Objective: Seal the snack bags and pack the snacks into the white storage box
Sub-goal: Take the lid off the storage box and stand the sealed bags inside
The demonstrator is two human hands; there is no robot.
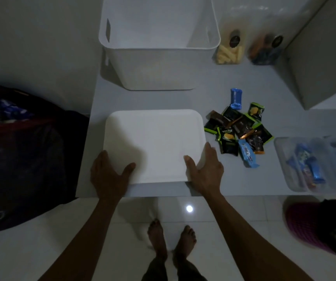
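Observation:
The white storage box (159, 63) stands open at the back of the grey table. Its flat white lid (155, 142) lies in front of it, near the table's front edge. My left hand (110, 175) holds the lid's near left corner, thumb on top. My right hand (205, 169) holds the near right corner, thumb on top and fingers along the side edge. A heap of small snack packets (240, 130), green-black, brown and blue, lies right of the lid. Two clear snack bags stand at the back right: one with pale yellow sticks (229, 51), one with darker snacks (264, 51).
A clear plastic tray (284, 169) with blue-wrapped snacks sits at the table's right front. A pale cabinet (321, 57) rises at the back right. A dark bag (21, 159) lies left of the table. A dark and pink object (309, 226) lies on the floor at right.

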